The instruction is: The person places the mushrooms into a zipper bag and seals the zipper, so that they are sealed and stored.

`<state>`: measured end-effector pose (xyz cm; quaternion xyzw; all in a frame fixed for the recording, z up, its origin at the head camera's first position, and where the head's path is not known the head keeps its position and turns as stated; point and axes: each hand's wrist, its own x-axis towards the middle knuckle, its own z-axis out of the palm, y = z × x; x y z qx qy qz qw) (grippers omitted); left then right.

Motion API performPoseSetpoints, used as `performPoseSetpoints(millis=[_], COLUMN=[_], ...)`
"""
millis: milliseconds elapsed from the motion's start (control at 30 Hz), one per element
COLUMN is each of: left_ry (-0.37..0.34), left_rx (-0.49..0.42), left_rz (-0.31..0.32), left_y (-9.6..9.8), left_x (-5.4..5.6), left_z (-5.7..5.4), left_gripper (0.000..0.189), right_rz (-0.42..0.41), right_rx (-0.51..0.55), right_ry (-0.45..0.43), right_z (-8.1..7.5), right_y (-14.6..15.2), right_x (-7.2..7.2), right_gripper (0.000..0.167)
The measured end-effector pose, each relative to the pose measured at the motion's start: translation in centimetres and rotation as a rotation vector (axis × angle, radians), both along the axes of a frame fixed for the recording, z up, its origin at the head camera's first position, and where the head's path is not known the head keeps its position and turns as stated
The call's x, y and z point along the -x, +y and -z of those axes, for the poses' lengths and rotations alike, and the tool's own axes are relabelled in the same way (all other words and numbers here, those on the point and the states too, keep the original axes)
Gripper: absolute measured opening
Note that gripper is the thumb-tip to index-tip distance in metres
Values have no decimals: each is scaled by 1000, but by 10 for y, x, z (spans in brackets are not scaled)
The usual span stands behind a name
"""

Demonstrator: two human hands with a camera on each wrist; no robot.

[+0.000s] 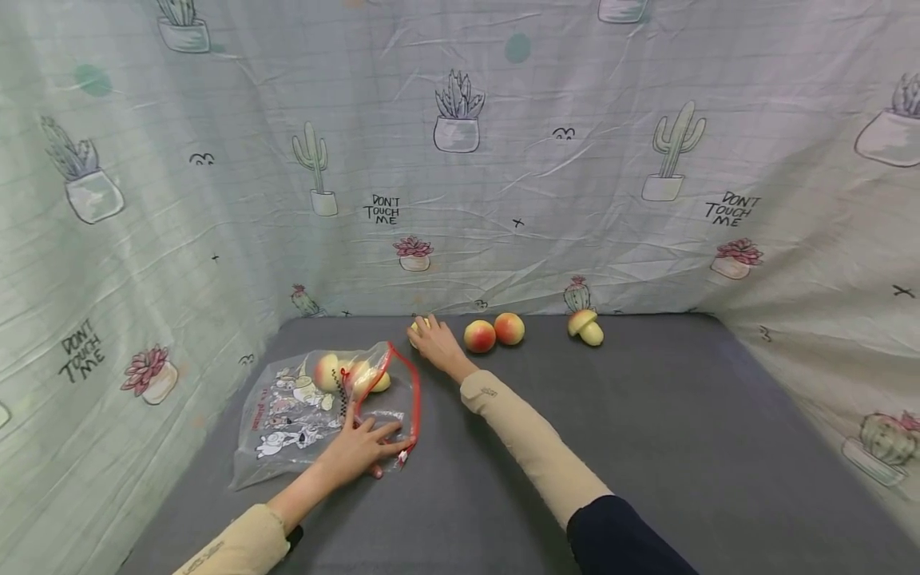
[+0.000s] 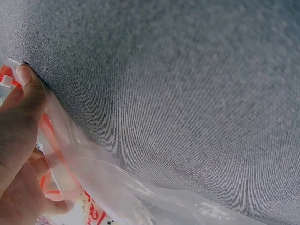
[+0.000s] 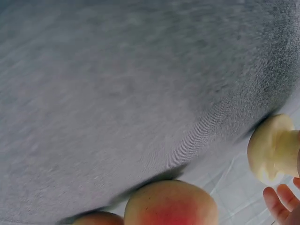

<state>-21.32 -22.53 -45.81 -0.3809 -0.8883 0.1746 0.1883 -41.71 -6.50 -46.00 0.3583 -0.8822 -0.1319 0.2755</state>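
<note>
On the left lies a clear plastic zip bag [image 1: 262, 407] with a red zip edge, cartoon prints and several yellow-red toy pieces [image 1: 327, 373] inside. My left hand [image 1: 362, 447] holds its mouth, fingers spread. In the left wrist view the thumb [image 2: 28, 82] lies at the bag's edge beside the white slider, other fingers behind the plastic. At the back, my right hand [image 1: 442, 348] reaches over a pale yellow toy mushroom [image 3: 263, 150]. In the right wrist view its fingertips [image 3: 274, 200] show a gap from the cap; the thumb side is mostly cut off.
Two red-yellow toy peaches [image 1: 479, 336] sit side by side right of my right hand. Another toy mushroom [image 1: 590, 332] lies farther right at the back. A printed curtain [image 1: 503, 239] borders the grey table [image 1: 611, 431] behind and on both sides.
</note>
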Motion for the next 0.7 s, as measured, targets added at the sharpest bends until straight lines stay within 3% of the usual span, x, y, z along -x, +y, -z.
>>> performPoseSetpoints(millis=[200, 367, 533, 700], left_ry=[28, 24, 5, 20], left_rx=[-38, -46, 2, 31], left_rz=[28, 34, -7, -3], left_y=[-6, -4, -3, -2], left_x=[2, 1, 0, 3], left_z=[8, 8, 7, 5], left_gripper=[58, 58, 61, 59], right_rz=[-58, -63, -119, -163], right_rx=[21, 46, 53, 74], right_ry=[-16, -46, 11, 61], right_z=[-9, -16, -19, -24], right_y=[9, 20, 25, 28], right_x=[-11, -23, -36, -45], right_gripper=[32, 30, 32, 33])
